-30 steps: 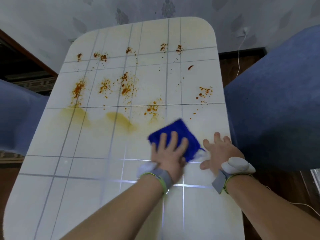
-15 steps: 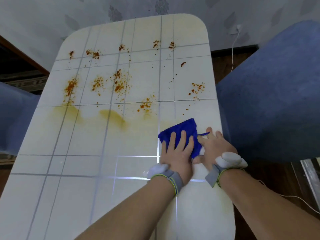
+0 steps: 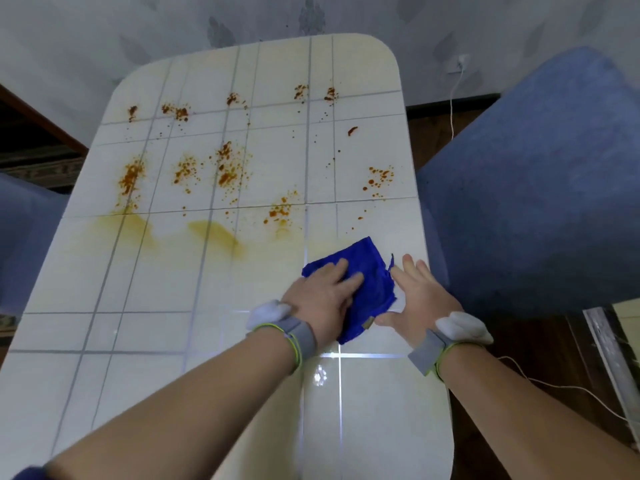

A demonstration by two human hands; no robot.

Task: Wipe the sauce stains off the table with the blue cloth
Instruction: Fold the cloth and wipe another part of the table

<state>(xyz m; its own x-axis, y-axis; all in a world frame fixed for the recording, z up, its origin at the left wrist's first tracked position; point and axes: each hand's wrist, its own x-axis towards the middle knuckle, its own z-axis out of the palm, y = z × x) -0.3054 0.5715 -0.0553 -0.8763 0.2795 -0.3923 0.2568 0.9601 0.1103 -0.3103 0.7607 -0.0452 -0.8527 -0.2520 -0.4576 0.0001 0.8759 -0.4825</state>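
Note:
A blue cloth (image 3: pixel 372 289) lies flat on the white tiled table (image 3: pixel 145 299), near its right edge. My left hand (image 3: pixel 323 294) presses on the cloth's left part with straight fingers. My right hand (image 3: pixel 420 294) lies flat on the table beside the cloth's right edge, its thumb at the cloth's lower corner. Orange-brown sauce stains (image 3: pixel 227 168) speckle the far half of the table. A pale yellow smear (image 3: pixel 214 233) runs across the middle, to the left of the cloth.
A blue upholstered chair (image 3: pixel 540 188) stands close against the table's right edge. Another blue seat (image 3: pixel 24 244) is at the left. A white cable (image 3: pixel 453 109) hangs from a wall socket behind the table. The floor is dark wood.
My left hand slid the cloth rightward toward the table's right edge. My right hand, which touched the cloth half a second ago, now lies flat just beside it.

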